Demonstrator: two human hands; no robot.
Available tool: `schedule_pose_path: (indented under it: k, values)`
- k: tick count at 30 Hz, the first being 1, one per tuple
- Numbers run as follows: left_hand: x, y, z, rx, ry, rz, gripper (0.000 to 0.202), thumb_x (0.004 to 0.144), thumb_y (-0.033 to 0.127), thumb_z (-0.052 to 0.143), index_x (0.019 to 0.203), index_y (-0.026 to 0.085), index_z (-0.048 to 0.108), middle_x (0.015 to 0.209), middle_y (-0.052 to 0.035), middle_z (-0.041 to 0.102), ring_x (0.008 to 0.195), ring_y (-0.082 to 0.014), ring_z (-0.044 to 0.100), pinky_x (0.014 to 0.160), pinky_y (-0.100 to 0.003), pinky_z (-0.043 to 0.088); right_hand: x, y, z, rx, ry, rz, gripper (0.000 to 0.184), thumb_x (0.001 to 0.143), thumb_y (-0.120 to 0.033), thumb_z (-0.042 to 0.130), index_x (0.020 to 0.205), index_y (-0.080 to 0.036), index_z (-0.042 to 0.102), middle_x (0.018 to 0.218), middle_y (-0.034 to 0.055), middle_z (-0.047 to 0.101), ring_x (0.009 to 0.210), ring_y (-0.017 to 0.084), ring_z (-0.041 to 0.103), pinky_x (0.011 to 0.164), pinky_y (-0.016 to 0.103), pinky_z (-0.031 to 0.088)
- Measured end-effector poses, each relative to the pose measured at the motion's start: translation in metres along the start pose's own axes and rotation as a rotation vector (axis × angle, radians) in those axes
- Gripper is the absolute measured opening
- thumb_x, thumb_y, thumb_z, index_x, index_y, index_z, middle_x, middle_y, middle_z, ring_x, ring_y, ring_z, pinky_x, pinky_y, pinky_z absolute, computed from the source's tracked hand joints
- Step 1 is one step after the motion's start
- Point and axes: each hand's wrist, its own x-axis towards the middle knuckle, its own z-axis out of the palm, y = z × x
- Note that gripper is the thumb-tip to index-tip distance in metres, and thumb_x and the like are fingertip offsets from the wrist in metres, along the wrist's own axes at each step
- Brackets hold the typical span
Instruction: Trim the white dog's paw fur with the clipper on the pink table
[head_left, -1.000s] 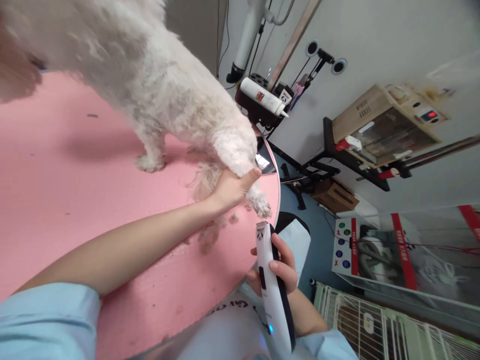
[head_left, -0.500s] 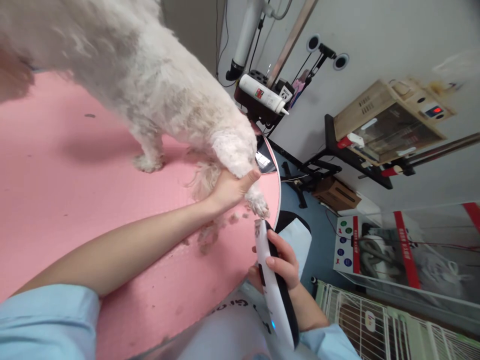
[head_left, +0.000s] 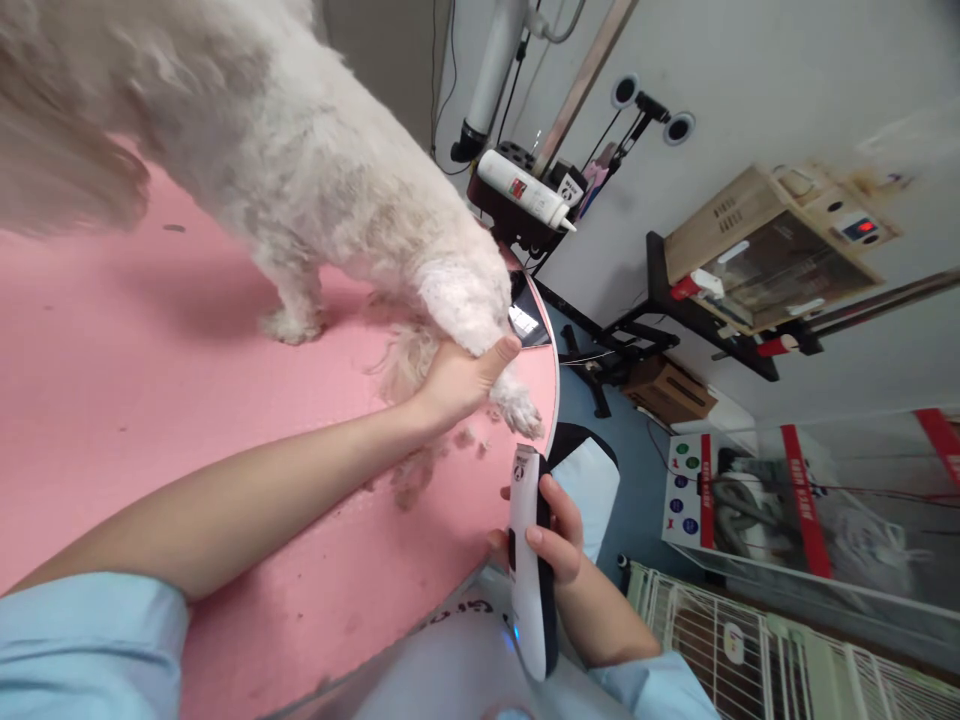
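A white dog stands on a pink table mat, its head low at the right. My left hand is closed around its front leg just below the head; the fingers beneath are hidden. From that grip the paw sticks out toward the table's rounded edge. My right hand is wrapped round a white and black hair clipper with a blue light glowing. The clipper's blade end points up at the paw, a small gap below it.
Cut hair tufts lie on the pink table. A dark glossy object is at the table's edge. Behind are a small tray with a white bottle and a wooden cabinet on a stand. A wire cage stands lower right.
The clipper has turned more upright, its lower end swinging left and its tip slightly lower, a little farther from the paw. At left the dog's hairy tail has swung right. My left hand keeps its hold.
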Motion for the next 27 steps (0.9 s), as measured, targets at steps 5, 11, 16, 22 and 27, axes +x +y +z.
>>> schedule_pose_path:
  k: [5,11,16,22,27]
  values:
    - [-0.001,-0.003,0.001,0.006,0.001,0.011,0.054,0.071,0.067,0.065,0.091,0.017,0.066,0.098,-0.0100,0.072,0.097,-0.0233,0.065,0.084,-0.030,0.049,0.021,0.001,0.003,0.009,0.004,-0.191,0.064,0.078,-0.015,0.072,0.134,-0.027,0.044,0.157,0.0087,0.031,0.111,0.023,0.065,0.069,0.034,0.067]
    - [-0.001,-0.007,0.001,0.001,-0.007,0.051,0.048,0.075,0.063,0.064,0.091,0.018,0.067,0.108,-0.0098,0.072,0.106,-0.0223,0.064,0.094,-0.030,0.048,0.023,0.004,0.003,-0.032,0.100,-0.202,0.063,0.079,-0.023,0.073,0.135,-0.026,0.044,0.154,0.0091,0.038,0.114,0.022,0.062,0.067,0.034,0.067]
    - [0.001,-0.009,-0.002,0.047,-0.004,0.051,0.054,0.073,0.066,0.063,0.092,0.016,0.067,0.105,-0.0120,0.072,0.105,-0.0246,0.063,0.091,-0.030,0.049,0.040,0.005,0.002,-0.008,-0.017,-0.249,0.047,0.083,-0.026,0.068,0.127,-0.028,0.051,0.157,0.0074,0.034,0.110,0.020,0.066,0.069,0.030,0.064]
    - [0.008,-0.018,-0.006,0.058,0.012,0.088,0.055,0.071,0.068,0.064,0.089,0.016,0.067,0.100,-0.0110,0.072,0.103,-0.0252,0.064,0.088,-0.028,0.048,0.055,-0.007,-0.008,0.445,0.147,0.170,0.048,0.084,-0.063,0.054,0.112,-0.026,0.063,0.098,0.0083,0.072,0.082,0.022,0.071,0.063,0.036,0.060]
    - [0.006,-0.029,-0.008,0.128,0.015,0.080,0.055,0.075,0.070,0.057,0.085,0.016,0.065,0.090,-0.0093,0.071,0.096,-0.0238,0.063,0.082,-0.029,0.048,0.072,-0.017,0.000,0.801,-0.126,0.657,0.057,0.077,-0.059,0.067,0.122,-0.025,0.059,0.108,0.0098,0.069,0.081,0.022,0.070,0.060,0.035,0.059]
